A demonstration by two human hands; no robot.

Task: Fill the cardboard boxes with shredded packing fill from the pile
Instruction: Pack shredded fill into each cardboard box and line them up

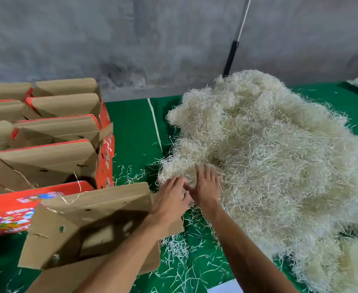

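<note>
Pale shredded fill (pixel 269 157) lies heaped ahead and to the right, its near edge under the side-by-side left hand (pixel 170 195) and right hand (pixel 206 187), fingers loose and gripping nothing, the open cardboard box (pixel 85 227) sitting just left.

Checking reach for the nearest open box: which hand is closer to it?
Left. The left hand is over the nearest open box's far flap; the right hand is beyond it, at the pile.
</note>
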